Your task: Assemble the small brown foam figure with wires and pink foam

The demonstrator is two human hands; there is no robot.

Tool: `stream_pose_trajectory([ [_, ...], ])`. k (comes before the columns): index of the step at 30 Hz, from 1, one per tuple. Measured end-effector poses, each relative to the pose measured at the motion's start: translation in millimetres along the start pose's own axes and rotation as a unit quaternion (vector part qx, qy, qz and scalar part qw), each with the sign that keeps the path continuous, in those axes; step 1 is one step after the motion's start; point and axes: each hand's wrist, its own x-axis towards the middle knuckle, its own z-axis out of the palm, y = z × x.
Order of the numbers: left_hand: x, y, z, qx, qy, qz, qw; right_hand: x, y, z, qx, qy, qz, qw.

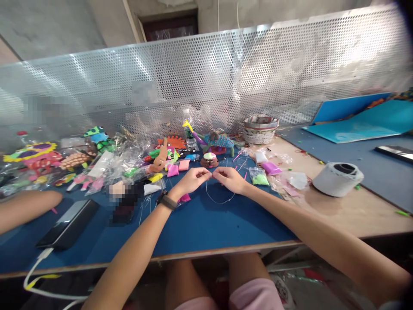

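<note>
Over the blue mat, my left hand and my right hand meet fingertip to fingertip, both closed in a pinch. Between them runs a thin pale wire, which droops in a loop below the fingers. Its ends are too fine to make out. Just beyond the fingertips sits a brown coiled clay figure with eyes and a white, pink and green top. A pink clay packet lies by my left wrist; a green clay bag is to the right of my right hand.
Clay figures and plastic bags crowd the left back, near a clear bottle. A power bank with a white cable lies front left, beside another person's arm. At right stand a basket and a white roll. Perforated metal lines the back.
</note>
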Motion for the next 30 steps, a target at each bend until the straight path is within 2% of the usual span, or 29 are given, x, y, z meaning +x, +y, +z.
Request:
stream_pose_trajectory([
  [7, 3.6, -16.6, 1.5, -0.019, -0.008, -0.035, 0.999, -2.5, -5.3, 0.1, -0.07, 0.016, -0.05, 0.996],
  [11, 2.7, -17.7, 1.9, -0.085, -0.021, -0.062, 0.994, -1.2, -6.4, -2.5, -0.076, 0.005, -0.05, 0.996],
  [15, -1.0, -5.2, -0.9, -0.151, -0.037, -0.08, 0.985, 2.4, -5.1, -5.6, 0.044, -0.051, 0.02, 0.997],
  [18, -3.0, 2.9, -2.4, -0.155, -0.037, -0.106, 0.981, 4.5, -4.1, -7.1, 0.137, -0.093, 0.101, 0.981],
  [21, -3.6, 5.5, -2.2, -0.168, -0.037, -0.165, 0.971, 5.5, -3.0, -7.3, 0.16, -0.101, 0.147, 0.971],
  [25, -3.1, 3.5, -1.0, -0.168, -0.046, -0.211, 0.962, 6.6, 0.4, -5.3, 0.153, -0.103, 0.152, 0.971],
  [28, -2.3, 5.5, -1.5, -0.141, -0.034, -0.171, 0.975, 6.4, -0.8, -4.4, 0.145, -0.094, 0.111, 0.979],
  [30, -2.3, 12.2, -3.1, -0.095, 0.003, -0.083, 0.992, 4.7, -6.3, -6.1, 0.121, -0.061, 0.042, 0.99],
])
